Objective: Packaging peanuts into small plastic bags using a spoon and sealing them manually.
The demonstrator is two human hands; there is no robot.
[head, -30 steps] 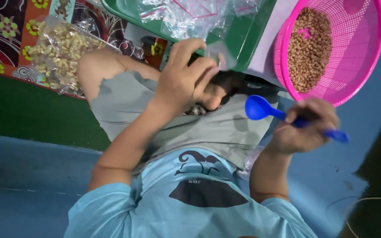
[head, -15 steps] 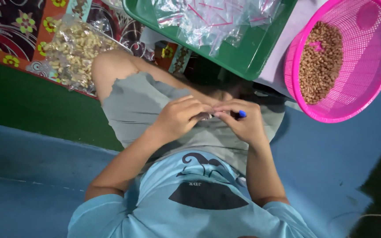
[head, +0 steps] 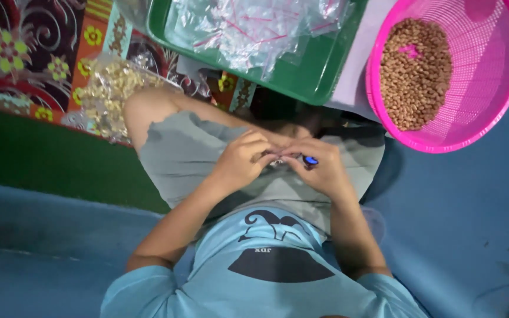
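Observation:
My left hand point(head: 240, 162) and my right hand point(head: 325, 171) meet over my lap, fingertips touching. Both pinch a small clear bag point(head: 275, 160), which the fingers mostly hide. A blue spoon point(head: 310, 160) is tucked in my right hand, with only a short blue bit showing between the fingers. My grey shorts point(head: 178, 159) lie under both hands.
A pink mesh basket point(head: 490, 112) holding brown nuts point(head: 413, 70) stands at the upper right. A green tray point(head: 301, 82) with several empty clear bags point(head: 254, 29) lies above my hands. A clear bag of pale nuts point(head: 110, 94) rests on the patterned mat point(head: 25, 59) at left.
My right hand has swung in from the right with the blue spoon and joined my left hand over my lap. The spoon's bowl is now hidden.

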